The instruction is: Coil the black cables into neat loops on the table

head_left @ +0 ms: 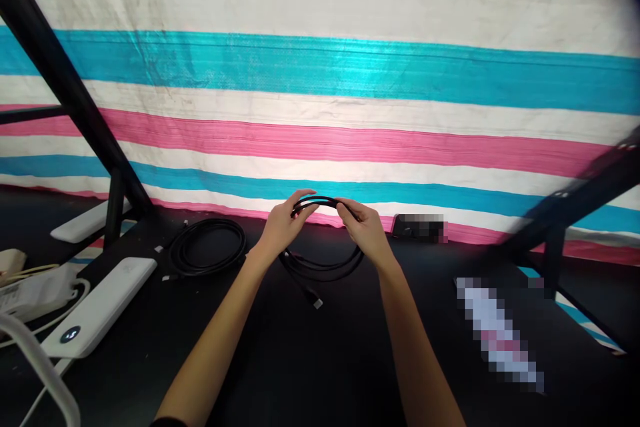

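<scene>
A coiled black cable [325,271] is held up between my two hands, above the black tabletop. My left hand [286,223] grips the left side of the loops, with thumb and fingers around them. On the right side, my right hand [363,227] pinches the upper part of the coil. A cable end with a light metal plug [316,301] hangs below the loops toward me. Another black coiled cable [207,247] lies on the table left of my left hand, its plug ends pointing left.
A white power bank [103,307] with a small display lies at left, beside a white adapter [40,290] and pale cords. Another white slab [87,221] is farther back. A dark object [417,227] and a blurred item [500,337] are at right. Black frame bars flank a striped sheet.
</scene>
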A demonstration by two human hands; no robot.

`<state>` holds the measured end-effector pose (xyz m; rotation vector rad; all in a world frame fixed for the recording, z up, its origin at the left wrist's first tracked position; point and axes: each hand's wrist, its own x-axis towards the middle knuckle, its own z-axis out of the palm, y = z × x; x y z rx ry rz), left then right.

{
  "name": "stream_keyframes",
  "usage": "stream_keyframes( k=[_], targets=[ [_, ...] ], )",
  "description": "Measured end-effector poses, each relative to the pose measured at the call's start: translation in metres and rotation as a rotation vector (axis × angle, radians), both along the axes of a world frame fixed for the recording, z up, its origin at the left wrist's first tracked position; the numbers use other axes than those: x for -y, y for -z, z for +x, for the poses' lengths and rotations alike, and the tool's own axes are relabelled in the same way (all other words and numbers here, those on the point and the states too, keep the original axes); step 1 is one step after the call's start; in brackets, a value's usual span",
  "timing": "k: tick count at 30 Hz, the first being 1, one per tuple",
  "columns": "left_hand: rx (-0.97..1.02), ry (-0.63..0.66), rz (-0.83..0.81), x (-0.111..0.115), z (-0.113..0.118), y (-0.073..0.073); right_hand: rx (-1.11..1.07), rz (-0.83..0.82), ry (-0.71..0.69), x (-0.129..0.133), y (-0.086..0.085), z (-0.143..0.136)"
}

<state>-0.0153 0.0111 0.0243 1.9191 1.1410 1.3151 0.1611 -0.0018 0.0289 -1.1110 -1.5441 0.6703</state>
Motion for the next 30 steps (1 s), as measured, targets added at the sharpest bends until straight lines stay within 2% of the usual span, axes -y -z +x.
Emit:
stream_keyframes(
  k=[6,12,21,25,30],
  targets=[
    [-0.11,-0.083,0.179,0.018,-0.005,-0.021,0.096,0.156,0.105,0.028,-0.026,-0.01],
    [-0.127,-0.142,0.244,0.031,0.0,-0.03,0.178,0.29,0.147,0.044,-0.04,-0.016],
    [-0.125,-0.125,0.186,0.045,0.008,-0.036,0.253,0.46,0.264,0.048,-0.04,-0.007],
    [-0.053,-0.077,0.083,0.05,0.009,-0.043,0.3,0.453,0.293,0.045,-0.038,-0.007],
    [-0.062,-0.064,0.006,0.044,0.004,-0.043,0.151,0.45,0.4,0.043,-0.04,-0.004]
  ],
)
